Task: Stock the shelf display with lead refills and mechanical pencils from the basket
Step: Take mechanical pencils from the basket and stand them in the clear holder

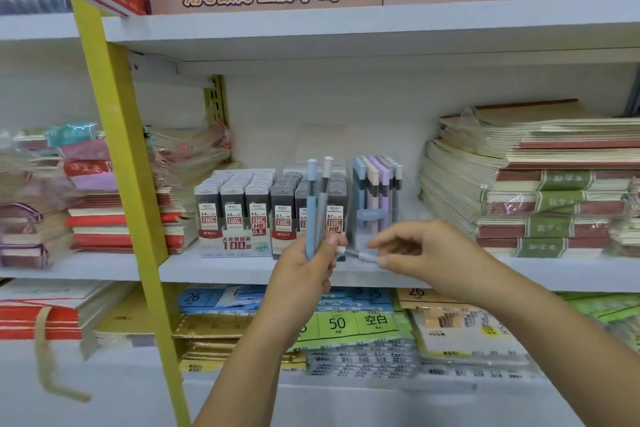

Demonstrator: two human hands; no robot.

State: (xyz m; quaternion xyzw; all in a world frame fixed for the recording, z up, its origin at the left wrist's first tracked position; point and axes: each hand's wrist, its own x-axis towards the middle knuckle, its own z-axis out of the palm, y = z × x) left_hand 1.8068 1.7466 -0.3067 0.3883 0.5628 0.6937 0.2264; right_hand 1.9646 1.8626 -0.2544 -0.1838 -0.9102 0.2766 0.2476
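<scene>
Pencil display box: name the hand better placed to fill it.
Right. The right hand pinches a horizontal pencil close below the pencil display box; the left hand grips two upright pencils.

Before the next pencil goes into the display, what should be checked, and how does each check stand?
1. Left hand grips the blue pencil and the grey pencil upright: ok.
2. Right hand pinches the third pencil, which lies crosswise between the hands: ok.
3. Pencil display box stands upright on the shelf: ok.
4. Free slot in that box: cannot tell, its front rows look full.
5. Lead refill displays stand clear of the hands' path to the box: ok.
6. Basket within reach: cannot tell, it is not in view.
</scene>
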